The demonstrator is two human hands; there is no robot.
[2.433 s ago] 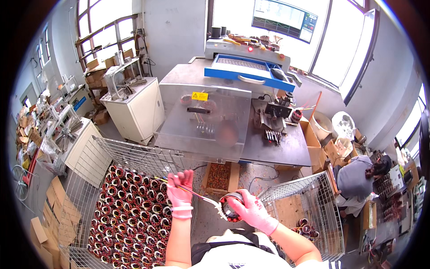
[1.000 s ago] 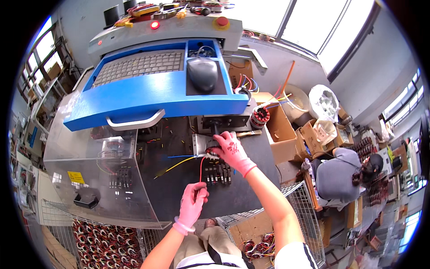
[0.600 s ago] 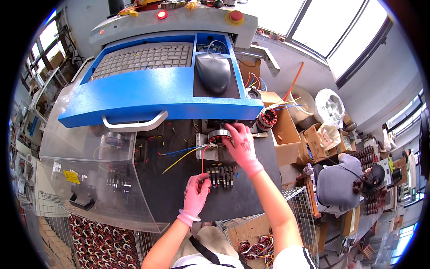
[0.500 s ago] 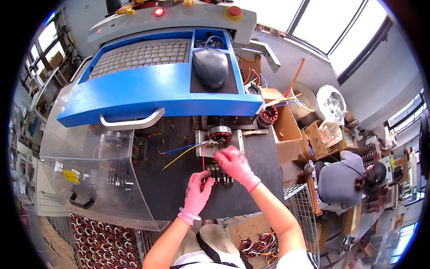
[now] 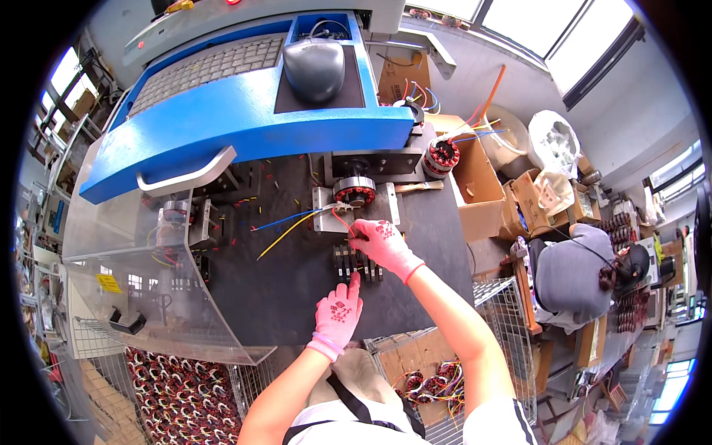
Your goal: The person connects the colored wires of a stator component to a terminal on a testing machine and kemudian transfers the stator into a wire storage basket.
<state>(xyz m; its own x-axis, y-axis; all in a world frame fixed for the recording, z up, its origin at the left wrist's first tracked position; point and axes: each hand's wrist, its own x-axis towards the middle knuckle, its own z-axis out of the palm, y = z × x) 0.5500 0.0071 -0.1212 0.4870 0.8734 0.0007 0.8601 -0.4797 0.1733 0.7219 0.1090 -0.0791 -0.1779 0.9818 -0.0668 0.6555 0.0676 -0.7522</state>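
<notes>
My right hand (image 5: 382, 245), in a pink glove, is closed in a pinch on a red wire (image 5: 340, 218). That wire runs from a motor stator (image 5: 354, 191) with red windings, held in a metal mount (image 5: 323, 215). My left hand (image 5: 339, 310), gloved too, has its index finger stretched out against the near side of a row of black-and-metal clips (image 5: 343, 263); it appears to hold nothing. From the stator a blue wire (image 5: 285, 222) and a yellow wire (image 5: 285, 234) fan out to the left over the dark work surface (image 5: 278, 289). My right fingertips are hidden in part.
A blue keyboard tray (image 5: 245, 130) with a mouse (image 5: 314, 70) overhangs the far side. Left stands a clear plastic guard (image 5: 148, 278). Another stator (image 5: 441, 158) sits at right, beside a cardboard box (image 5: 475, 193). A co-worker (image 5: 571, 274) sits farther right.
My left hand has drawn back toward me and its index finger now reaches to the clips. My right hand has lowered slightly and now pinches the red wire. The view has shifted.
</notes>
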